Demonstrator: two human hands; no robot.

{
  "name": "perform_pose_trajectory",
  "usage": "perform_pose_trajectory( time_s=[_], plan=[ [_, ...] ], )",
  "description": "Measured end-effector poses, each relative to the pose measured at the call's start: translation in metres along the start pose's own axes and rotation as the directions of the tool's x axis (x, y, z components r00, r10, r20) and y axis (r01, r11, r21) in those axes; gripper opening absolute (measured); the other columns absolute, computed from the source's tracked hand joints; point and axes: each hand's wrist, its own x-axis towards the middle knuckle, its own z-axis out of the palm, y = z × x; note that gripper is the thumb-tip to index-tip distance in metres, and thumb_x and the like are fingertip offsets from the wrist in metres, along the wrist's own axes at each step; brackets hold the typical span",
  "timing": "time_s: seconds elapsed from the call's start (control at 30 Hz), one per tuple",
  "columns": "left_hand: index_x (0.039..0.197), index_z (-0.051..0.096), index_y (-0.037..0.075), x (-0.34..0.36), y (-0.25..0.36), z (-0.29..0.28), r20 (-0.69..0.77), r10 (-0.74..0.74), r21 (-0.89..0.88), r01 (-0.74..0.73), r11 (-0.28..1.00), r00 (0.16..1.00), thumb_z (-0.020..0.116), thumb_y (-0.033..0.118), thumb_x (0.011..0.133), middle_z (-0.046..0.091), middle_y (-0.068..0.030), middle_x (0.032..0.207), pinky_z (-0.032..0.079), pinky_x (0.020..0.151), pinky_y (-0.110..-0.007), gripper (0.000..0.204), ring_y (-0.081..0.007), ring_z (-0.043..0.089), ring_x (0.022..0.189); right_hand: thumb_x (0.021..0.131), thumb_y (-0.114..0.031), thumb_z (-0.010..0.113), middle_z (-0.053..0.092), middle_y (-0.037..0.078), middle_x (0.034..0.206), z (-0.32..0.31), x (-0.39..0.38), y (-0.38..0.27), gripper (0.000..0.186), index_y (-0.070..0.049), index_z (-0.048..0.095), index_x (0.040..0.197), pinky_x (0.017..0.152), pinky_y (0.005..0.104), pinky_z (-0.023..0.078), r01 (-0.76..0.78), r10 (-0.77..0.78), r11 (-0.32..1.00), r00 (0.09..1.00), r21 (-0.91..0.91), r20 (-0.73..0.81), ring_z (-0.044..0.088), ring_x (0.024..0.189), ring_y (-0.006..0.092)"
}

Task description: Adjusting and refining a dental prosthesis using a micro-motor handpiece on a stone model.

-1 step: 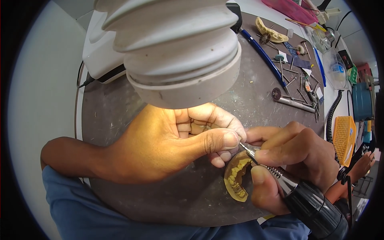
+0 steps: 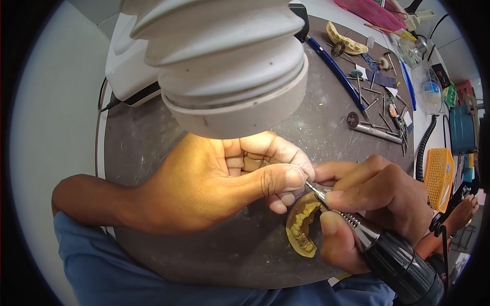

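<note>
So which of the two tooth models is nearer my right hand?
The yellow tooth model, just left of your right hand; the cream tooth model lies much farther off, in the picture's upper right.

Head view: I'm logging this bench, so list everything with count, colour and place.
Handpiece: one, black and silver, lower right
Model: one, yellow, lower centre
Hose: one, white, top centre
Machine: one, white, upper left
Arch: one, cream, upper right
Rod: one, blue, upper right
Mat: one, grey-brown, centre
Bits: many, mostly silver, right
Cord: one, black, right
Basket: one, orange, right
Tray: one, pink, top right
Tub: one, clear, right
Pot: one, teal, far right
Clutter: uncounted, mixed, far right
Limb: one, owner unclear, far right
Clothing: some, blue, lower edge
Left hand: one, bare, centre
Right hand: one, bare, on handpiece
</note>
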Motion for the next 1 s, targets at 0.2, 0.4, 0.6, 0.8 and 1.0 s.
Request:
perform_pose_trajectory(
  time_s=[0.2, 0.4, 0.6, 0.8, 1.0],
  plan=[
    [0.109, 0.069, -0.008, 0.003, -0.001, 0.004, 0.042, 0.036, -0.011, -0.035, 0.999, 0.998, 0.065, 0.010, 0.100, 0.070, -0.0120, 0.093, 0.059, 0.075, -0.027, 0.020, -0.0123, 0.068, 0.081, 0.082, -0.007, 0.078, 0.061, 0.014, 0.078, -0.004, -0.005, -0.002, 0.021, 0.001, 0.061, 0.092, 0.089, 0.0490, 0.060, 0.003, -0.003, 1.000, 1.000, -0.021, -0.010, 0.070, 0.079, 0.0248],
    [0.113, 0.065, -0.006, 0.001, -0.004, -0.004, 0.029, 0.060, 0.005, -0.060, 0.998, 0.998, 0.061, 0.008, 0.102, 0.069, -0.0134, 0.097, 0.059, 0.079, -0.026, 0.018, -0.0135, 0.068, 0.084, 0.086, -0.018, 0.075, 0.061, 0.010, 0.077, 0.000, 0.001, -0.003, 0.026, -0.001, 0.058, 0.094, 0.080, 0.0421, 0.061, -0.247, 0.296, 0.905, 0.950, 0.347, -0.097, 0.070, 0.074, 0.0240],
    [0.118, 0.060, -0.006, 0.002, -0.004, -0.004, 0.104, 0.105, -0.055, -0.099, 0.994, 0.989, 0.058, 0.008, 0.103, 0.067, -0.0157, 0.110, 0.060, 0.089, -0.029, 0.020, -0.0158, 0.070, 0.098, 0.095, -0.037, 0.065, 0.052, 0.006, 0.065, -0.040, -0.009, -0.013, 0.037, -0.004, 0.051, 0.091, 0.062, 0.0314, 0.057, -0.187, 0.265, 0.929, 0.938, 0.320, -0.224, 0.062, 0.061, 0.0183],
    [0.118, 0.060, -0.006, -0.001, -0.001, -0.007, 0.101, 0.086, -0.070, -0.079, 0.994, 0.991, 0.057, 0.010, 0.104, 0.066, -0.0155, 0.111, 0.060, 0.093, -0.029, 0.021, -0.0169, 0.070, 0.101, 0.094, -0.032, 0.062, 0.050, 0.003, 0.066, -0.078, -0.041, 0.005, 0.035, -0.002, 0.049, 0.084, 0.039, 0.0200, 0.032, -0.178, 0.370, 0.846, 0.875, 0.502, -0.313, 0.038, 0.044, 0.0062],
    [0.120, 0.059, -0.005, 0.002, 0.001, -0.005, 0.102, 0.036, -0.085, -0.028, 0.996, 0.994, 0.057, 0.008, 0.103, 0.065, -0.0150, 0.114, 0.060, 0.092, -0.028, 0.021, -0.0158, 0.068, 0.104, 0.085, -0.017, 0.072, 0.056, -0.002, 0.078, -0.067, -0.067, 0.004, 0.040, 0.003, 0.060, 0.117, 0.060, 0.0198, 0.038, -0.549, 0.321, 0.806, 0.718, -0.219, -0.618, 0.048, 0.065, 0.0030]
  ],
)
